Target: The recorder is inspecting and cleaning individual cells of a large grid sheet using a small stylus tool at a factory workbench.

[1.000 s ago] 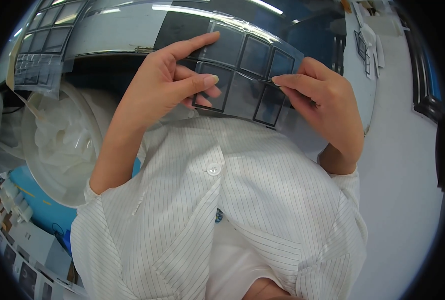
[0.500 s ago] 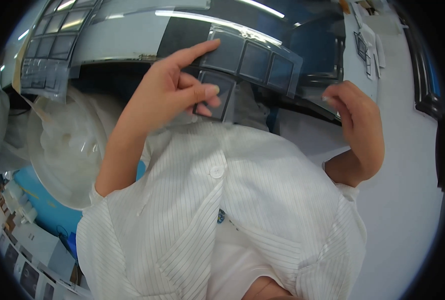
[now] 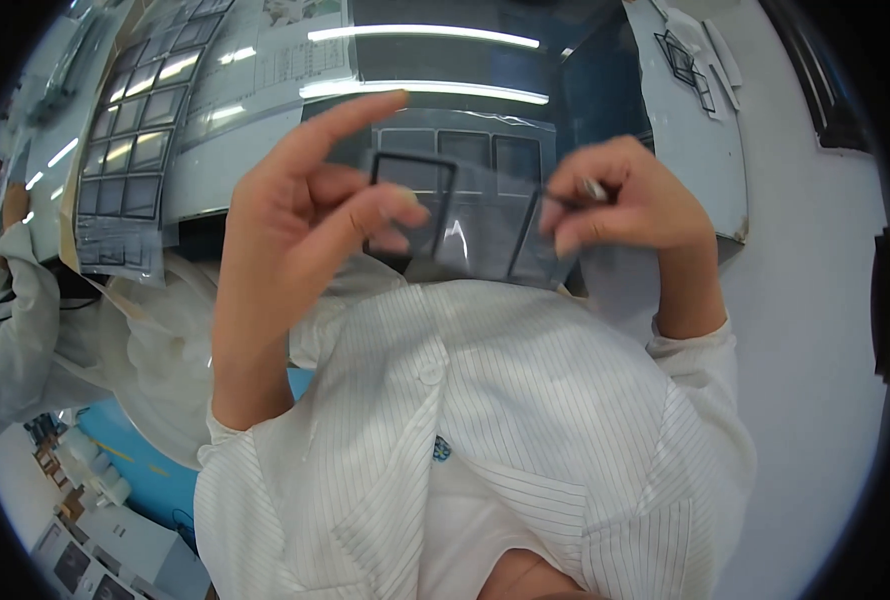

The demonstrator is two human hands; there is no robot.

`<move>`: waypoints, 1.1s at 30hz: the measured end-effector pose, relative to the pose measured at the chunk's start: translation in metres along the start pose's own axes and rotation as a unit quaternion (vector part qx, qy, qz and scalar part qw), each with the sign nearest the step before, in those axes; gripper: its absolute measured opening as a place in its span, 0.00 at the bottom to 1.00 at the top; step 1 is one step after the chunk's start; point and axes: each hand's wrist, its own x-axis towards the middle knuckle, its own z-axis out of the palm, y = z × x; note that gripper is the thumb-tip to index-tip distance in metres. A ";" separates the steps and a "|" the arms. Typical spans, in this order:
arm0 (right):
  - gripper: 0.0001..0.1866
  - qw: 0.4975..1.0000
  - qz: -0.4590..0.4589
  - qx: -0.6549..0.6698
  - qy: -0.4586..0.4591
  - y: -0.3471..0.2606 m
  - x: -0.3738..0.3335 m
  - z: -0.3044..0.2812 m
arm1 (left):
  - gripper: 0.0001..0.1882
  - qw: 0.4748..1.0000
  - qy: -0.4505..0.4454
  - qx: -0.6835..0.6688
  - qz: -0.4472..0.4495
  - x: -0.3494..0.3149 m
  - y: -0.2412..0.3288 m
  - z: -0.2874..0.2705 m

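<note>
A clear film sheet [image 3: 485,225] with black-outlined rectangular windows hangs tilted in front of my shirt. My left hand [image 3: 305,210] pinches its left end beside a black frame [image 3: 413,158], thumb against curled fingers, with the index finger stretched out above. At the sheet's right end, my right hand [image 3: 630,195] is closed, its fingertips close to or on the edge; blur hides whether they touch. Something small, dark and shiny [image 3: 593,188] shows between its fingers, its kind unclear. Behind lies another clear strip with black-framed windows [image 3: 465,148] on the dark glossy surface.
A large sheet of framed windows [image 3: 140,150] lies at left, beside printed paper [image 3: 285,65]. Loose black frames [image 3: 680,60] rest on the table at right. A white plastic-lined bin [image 3: 155,340] stands at lower left, near another person's grey sleeve [image 3: 15,330].
My right hand has moved left and closed in by the film sheet's right end. My left hand has shifted slightly left with the sheet, which now shows more of its length. The view has shifted too.
</note>
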 end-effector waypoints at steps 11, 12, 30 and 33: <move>0.14 0.980 0.027 -0.169 0.106 0.003 0.009 -0.014 | 0.24 0.986 0.007 0.157 -0.053 0.025 -0.020 -0.003; 0.15 0.967 0.053 -0.216 0.123 0.006 0.011 -0.014 | 0.22 0.969 0.023 0.240 -0.056 0.031 -0.020 -0.003; 0.09 0.957 0.215 -0.040 0.193 -0.002 0.032 -0.027 | 0.10 0.856 0.122 0.456 0.213 0.066 -0.065 -0.004; 0.16 0.970 0.208 -0.011 0.128 -0.002 0.029 -0.026 | 0.10 0.856 0.121 0.456 0.211 0.066 -0.066 -0.002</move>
